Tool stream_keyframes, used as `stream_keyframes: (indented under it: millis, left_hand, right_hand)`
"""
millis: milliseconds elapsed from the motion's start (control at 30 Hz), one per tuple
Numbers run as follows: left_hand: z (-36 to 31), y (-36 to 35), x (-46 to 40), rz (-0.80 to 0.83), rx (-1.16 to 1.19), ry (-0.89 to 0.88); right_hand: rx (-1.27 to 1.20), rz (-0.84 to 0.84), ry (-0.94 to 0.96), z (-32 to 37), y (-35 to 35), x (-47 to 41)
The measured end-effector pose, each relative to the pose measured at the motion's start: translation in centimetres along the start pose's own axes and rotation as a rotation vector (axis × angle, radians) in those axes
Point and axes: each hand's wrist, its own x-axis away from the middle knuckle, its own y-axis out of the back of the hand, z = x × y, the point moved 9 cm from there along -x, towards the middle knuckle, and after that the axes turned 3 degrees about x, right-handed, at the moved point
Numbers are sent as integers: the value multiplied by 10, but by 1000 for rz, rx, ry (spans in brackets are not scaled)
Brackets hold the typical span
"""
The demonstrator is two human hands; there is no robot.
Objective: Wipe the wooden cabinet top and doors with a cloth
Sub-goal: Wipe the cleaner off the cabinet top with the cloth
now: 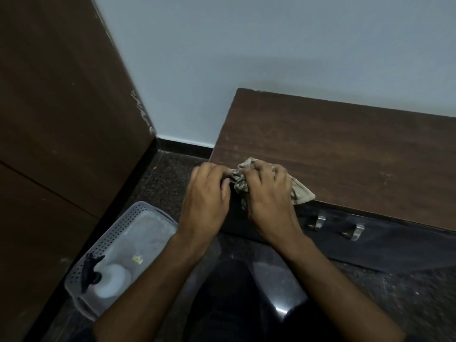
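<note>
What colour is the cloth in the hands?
Beige-tan cloth, with a darker mottled patch where it bunches; seen in the head view.

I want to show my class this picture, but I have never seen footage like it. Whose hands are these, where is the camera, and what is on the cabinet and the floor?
There is no machine here. A person wears a wide-angle camera on the head, so the single picture looks forward and down over their own arms.

The left hand and the right hand meet at the near left corner of a low wooden cabinet top. Both grip a crumpled beige cloth, bunched between them; one end of it trails out onto the wood to the right.

Below the top edge you can see the dark cabinet front with two metal handles.

On the dark speckled floor to the left sits a perforated plastic basket holding a white bottle with a dark pump or trigger top. A tall brown panel stands on the far left against a pale wall.
</note>
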Motion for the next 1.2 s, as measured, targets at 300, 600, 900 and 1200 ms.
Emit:
stream_keyframes:
  millis: [300, 600, 900, 1200]
  left_hand:
    - [58, 35, -9, -58, -97, 214]
    - [59, 33, -11, -51, -41, 232]
    - [43, 22, -11, -27, 30, 177]
    - [-32, -25, -9, 98, 58, -98]
  right_hand:
    - [-14, 72, 168, 79, -30, -48]
    - [33, 53, 127, 53, -18, -32]
    - [33, 66, 167, 37, -16, -22]
    - [80, 31, 31, -34, 11, 14]
